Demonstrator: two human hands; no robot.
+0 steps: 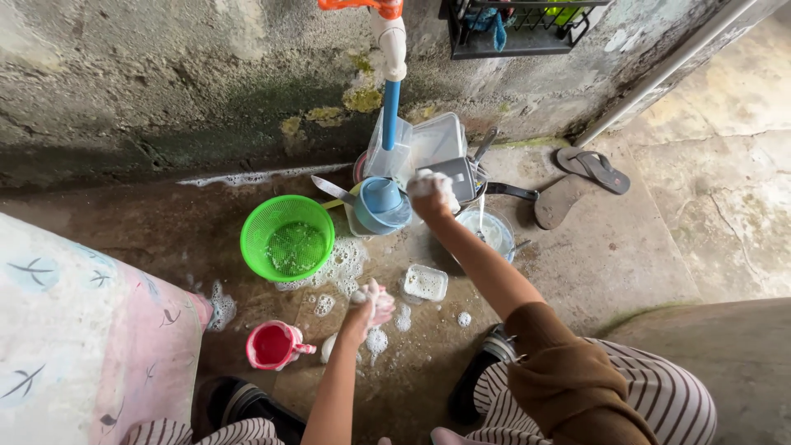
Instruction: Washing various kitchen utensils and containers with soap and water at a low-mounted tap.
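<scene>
Head camera looks steeply down, seemingly near

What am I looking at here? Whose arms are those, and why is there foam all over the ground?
The camera sits on a person's head and looks down, so the two arms are that person's own. They crouch on a wet concrete floor by a wall, under a tap with a blue pipe. The right hand, covered in suds, reaches to a pile of dishes below the tap, next to a blue cup. The left hand, foamy too, is closed around something soapy; I cannot tell what. On the floor lie a green basket, a red cup, a small white container and a pair of sandals. The white patches are soap foam.
</scene>
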